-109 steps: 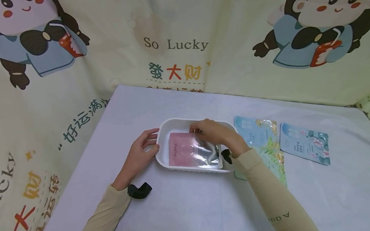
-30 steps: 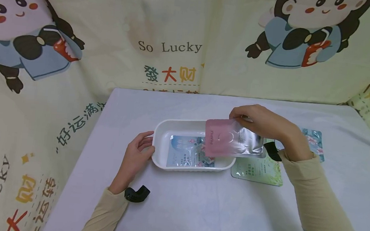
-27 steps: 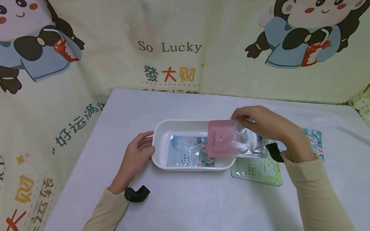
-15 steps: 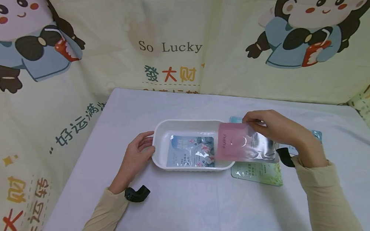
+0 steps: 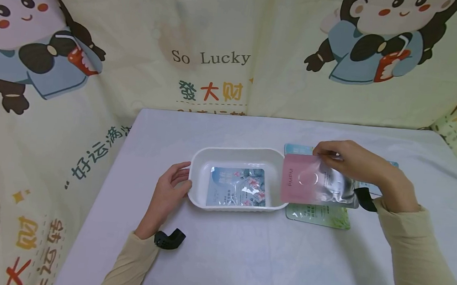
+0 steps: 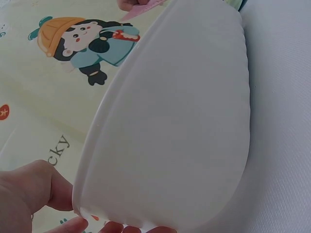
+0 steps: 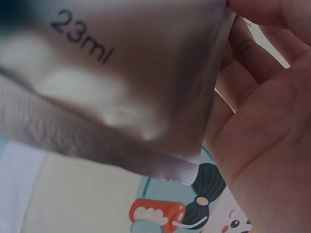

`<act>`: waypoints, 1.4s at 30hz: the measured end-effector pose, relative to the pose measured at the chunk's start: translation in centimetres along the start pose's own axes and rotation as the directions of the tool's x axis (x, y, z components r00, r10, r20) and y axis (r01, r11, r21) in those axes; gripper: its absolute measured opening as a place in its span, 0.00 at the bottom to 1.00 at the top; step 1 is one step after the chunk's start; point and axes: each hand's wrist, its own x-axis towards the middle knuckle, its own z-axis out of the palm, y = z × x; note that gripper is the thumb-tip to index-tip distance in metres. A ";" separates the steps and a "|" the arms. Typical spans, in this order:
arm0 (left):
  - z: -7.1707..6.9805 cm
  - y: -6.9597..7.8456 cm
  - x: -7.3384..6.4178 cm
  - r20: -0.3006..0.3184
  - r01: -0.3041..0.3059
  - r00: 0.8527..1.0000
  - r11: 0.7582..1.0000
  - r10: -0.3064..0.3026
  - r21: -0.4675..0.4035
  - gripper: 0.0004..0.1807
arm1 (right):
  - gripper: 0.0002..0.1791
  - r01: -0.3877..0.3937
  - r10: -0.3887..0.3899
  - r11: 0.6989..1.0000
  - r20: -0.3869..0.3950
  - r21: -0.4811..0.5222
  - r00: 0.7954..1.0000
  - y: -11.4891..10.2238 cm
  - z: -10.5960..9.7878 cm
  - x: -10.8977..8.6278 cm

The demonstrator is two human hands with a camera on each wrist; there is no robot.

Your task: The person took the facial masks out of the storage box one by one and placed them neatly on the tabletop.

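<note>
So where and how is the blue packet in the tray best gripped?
Probably by its right short edge, pinched from above and the right: the blue packet lies flat, and the white tray shows bare floor there, with almost none at the left. The pink packet should move aside first.

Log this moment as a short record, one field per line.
Right hand: the right hand pinches the pink-and-silver packet by its far edge
Held packet print: "PMPM" in the head view, "23ml" in the right wrist view
Left hand: the left hand touches the left end of the white tray
In tray: one blue floral packet, lying flat
On table, right of tray: green packet, partly hidden by the held one; light-blue packet edges, mostly covered
Surface: white cloth
</note>
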 end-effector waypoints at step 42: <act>0.0 -0.3 0.1 -0.004 -0.007 1.000 1.000 0.007 -0.003 0.26 | 0.12 -0.142 0.141 0.986 -0.009 -0.093 0.990 6.1 0.6 -4.4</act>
